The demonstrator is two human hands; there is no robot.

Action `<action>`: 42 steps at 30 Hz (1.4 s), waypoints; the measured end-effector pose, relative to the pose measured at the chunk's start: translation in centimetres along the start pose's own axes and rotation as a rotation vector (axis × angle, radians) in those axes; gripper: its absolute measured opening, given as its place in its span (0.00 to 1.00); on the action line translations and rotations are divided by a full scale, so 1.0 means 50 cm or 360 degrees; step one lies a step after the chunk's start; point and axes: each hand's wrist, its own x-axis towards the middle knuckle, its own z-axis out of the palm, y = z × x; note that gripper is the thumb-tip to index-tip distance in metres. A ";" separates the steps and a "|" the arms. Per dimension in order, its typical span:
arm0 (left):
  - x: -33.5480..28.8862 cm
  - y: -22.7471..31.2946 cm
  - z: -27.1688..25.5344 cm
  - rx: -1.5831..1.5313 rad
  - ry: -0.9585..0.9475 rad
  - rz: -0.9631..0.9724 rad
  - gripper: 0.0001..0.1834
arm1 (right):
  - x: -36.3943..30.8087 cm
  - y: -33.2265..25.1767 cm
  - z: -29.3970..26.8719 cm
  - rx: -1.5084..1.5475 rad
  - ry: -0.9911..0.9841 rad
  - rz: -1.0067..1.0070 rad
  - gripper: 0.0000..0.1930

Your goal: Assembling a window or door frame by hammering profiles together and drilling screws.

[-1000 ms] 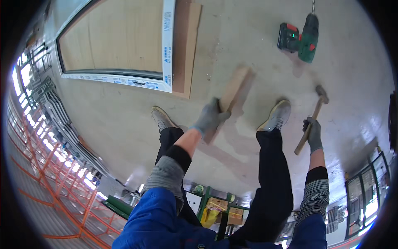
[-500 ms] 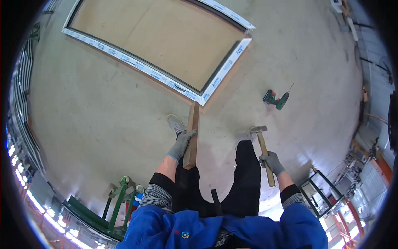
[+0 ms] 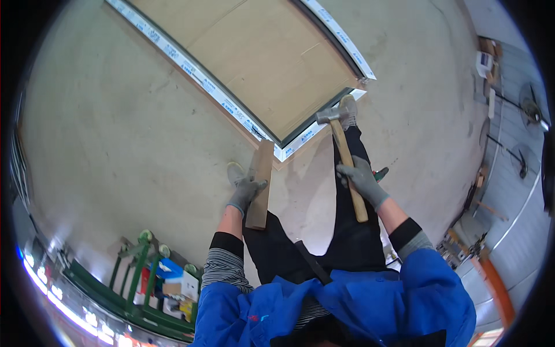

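Note:
My left hand (image 3: 247, 192), gloved in grey, is closed round a long wooden block (image 3: 263, 188). The block's far end lies close to the near corner of a frame (image 3: 215, 92) wrapped in white and blue film; I cannot tell whether they touch. In my right hand (image 3: 361, 179), also gloved, is a hammer (image 3: 346, 147) gripped by its wooden handle, its steel head over my right shoe. That shoe (image 3: 348, 110) is at the frame's short side, hiding part of it. A gap shows at the frame's right corner, between the short side and the far long side.
Brown cardboard (image 3: 254, 52) lies under the frame. A green drill (image 3: 380, 173) shows partly behind my right wrist. A green metal cart (image 3: 136, 277) with boxes stands at lower left. Fans (image 3: 523, 162) and other items line the right wall.
My right leg has stepped forward to the frame's short side. Both hands still hold the block and the hammer; the hammer has moved forward and left. The view has shifted.

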 end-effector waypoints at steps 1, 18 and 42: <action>0.011 0.002 0.012 0.0004 0.0081 -0.0070 0.31 | 0.051 -0.015 0.001 -0.0018 -0.0055 0.0038 0.12; 0.314 0.127 0.194 -0.0478 -0.0075 -0.0570 0.19 | 0.474 0.254 0.083 0.0188 -0.0261 0.0466 0.19; 0.428 0.185 0.122 0.1263 -0.0243 -0.0636 0.27 | 0.594 0.198 0.059 0.0335 -0.0327 0.0803 0.15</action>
